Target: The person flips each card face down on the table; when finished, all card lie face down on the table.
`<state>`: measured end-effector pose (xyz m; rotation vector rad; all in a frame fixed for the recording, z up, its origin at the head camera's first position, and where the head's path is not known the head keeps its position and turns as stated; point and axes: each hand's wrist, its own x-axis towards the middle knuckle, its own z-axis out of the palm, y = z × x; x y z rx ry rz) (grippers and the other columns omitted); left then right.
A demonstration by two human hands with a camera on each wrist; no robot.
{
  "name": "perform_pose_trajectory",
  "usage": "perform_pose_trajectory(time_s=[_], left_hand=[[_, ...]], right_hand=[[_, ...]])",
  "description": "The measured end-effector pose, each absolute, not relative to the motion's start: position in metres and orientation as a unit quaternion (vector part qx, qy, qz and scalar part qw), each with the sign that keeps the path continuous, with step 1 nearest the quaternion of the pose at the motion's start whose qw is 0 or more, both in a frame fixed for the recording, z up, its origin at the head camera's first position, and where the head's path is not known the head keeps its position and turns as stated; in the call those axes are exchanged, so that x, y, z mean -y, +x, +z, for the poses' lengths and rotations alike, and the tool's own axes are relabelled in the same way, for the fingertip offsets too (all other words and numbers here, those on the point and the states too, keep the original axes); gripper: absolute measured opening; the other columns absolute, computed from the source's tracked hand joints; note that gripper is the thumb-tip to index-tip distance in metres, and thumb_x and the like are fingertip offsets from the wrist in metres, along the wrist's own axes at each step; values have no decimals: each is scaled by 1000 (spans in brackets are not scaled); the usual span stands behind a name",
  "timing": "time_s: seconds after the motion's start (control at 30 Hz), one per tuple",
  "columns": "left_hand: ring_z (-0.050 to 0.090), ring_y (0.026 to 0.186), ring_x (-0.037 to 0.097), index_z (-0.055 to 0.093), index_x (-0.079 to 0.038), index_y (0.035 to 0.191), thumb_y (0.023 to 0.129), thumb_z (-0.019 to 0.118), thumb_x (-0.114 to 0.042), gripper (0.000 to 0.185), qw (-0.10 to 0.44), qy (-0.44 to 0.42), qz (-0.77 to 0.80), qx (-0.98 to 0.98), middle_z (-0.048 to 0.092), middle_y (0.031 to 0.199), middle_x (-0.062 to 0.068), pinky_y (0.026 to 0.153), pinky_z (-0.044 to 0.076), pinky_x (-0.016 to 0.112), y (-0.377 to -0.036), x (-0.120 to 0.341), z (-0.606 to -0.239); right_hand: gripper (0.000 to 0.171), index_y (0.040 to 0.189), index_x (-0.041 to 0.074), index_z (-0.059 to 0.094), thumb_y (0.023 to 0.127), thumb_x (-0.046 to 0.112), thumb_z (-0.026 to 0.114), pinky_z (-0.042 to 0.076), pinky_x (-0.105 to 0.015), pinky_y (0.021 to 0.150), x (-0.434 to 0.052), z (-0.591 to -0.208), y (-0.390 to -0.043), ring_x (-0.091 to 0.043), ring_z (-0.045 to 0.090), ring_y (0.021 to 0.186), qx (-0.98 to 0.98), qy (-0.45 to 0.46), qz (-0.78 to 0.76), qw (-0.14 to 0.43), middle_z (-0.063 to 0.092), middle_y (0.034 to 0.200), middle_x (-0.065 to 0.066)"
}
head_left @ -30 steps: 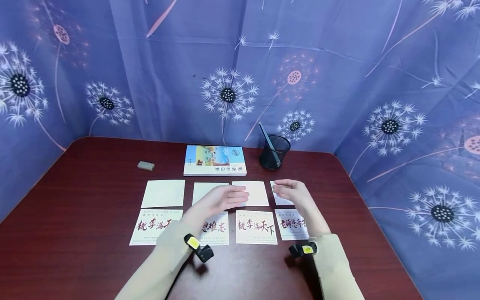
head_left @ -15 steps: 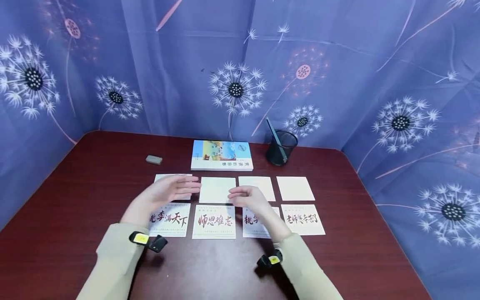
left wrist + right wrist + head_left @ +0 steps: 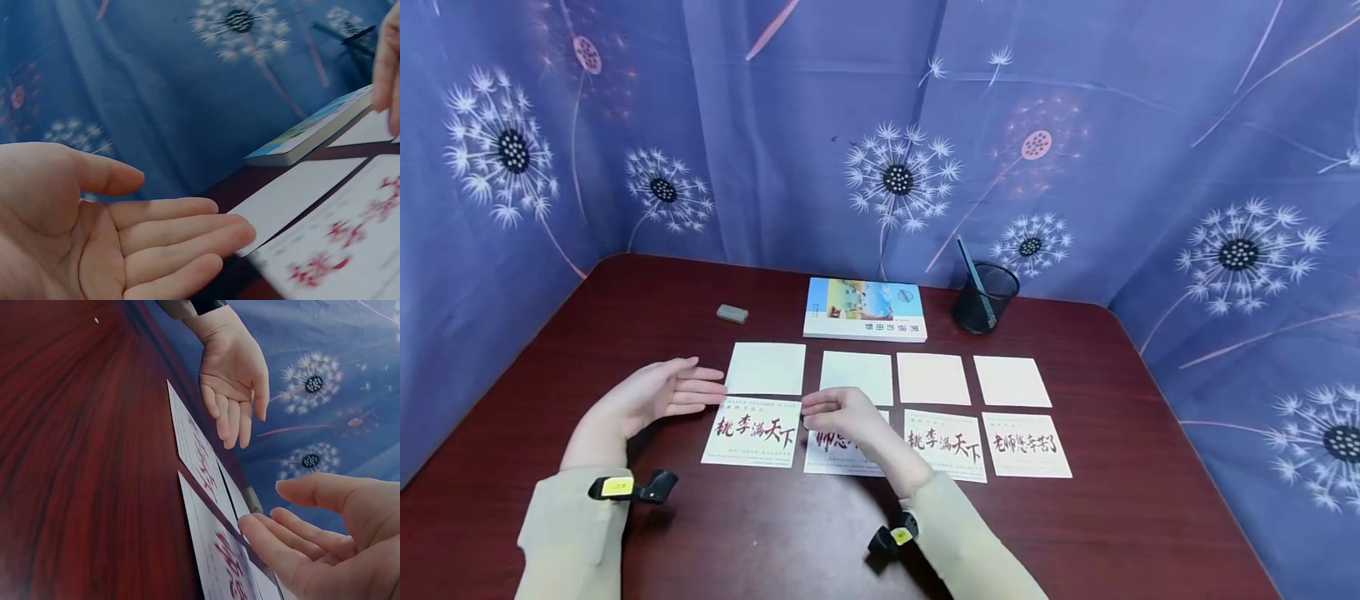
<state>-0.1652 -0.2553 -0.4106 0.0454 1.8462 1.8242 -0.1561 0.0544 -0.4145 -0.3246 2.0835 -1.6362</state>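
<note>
Two rows of cards lie on the dark red table: blank white ones behind, ones with red Chinese lettering in front. My left hand is at the left end of the rows, fingers straight, palm turned inward, holding nothing. Its fingertips are beside the leftmost blank card and the leftmost lettered card. My right hand hovers over the second lettered card, hiding part of it. Its fingers are loosely bent and hold nothing, as the right wrist view shows with the right hand's fingers.
A book lies behind the blank cards. Right of it stands a black mesh pen cup with a pen-like stick in it. A small grey eraser-like block rests at back left. A blue dandelion-print curtain borders the table.
Both hands have moved left along the cards, the left hand to their left end, the right from the rightmost cards to the second column. The head view has shifted; the cards stay in place.
</note>
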Motion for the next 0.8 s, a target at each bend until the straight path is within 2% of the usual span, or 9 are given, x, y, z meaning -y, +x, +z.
perform_pose_trajectory(time_s=[0.2,0.47,0.8], left_hand=[[71,99,10,33,17,143,108,27,-32,61,284,12,660,-696,72,110,-2,88,56,24,-162,272,-412],[71,96,10,36,17,141,107,29,-34,62,283,-19,640,-714,73,109,3,84,57,23,-162,264,-414],[72,92,12,42,16,137,106,29,-34,61,289,-37,633,-717,74,103,2,80,58,24,-160,261,-414]], right_hand=[[39,121,-12,61,84,1,66,56,-27,88,-43,-412,-156,-25,68,104,-748,-122,-604,246,67,116,-27],[44,122,-13,61,79,-2,66,56,-28,89,-41,-409,-154,-28,68,106,-757,-124,-590,252,67,115,-27],[40,118,-12,64,79,-1,67,56,-25,84,-42,-410,-150,-19,69,96,-778,-121,-566,245,70,111,-25]])
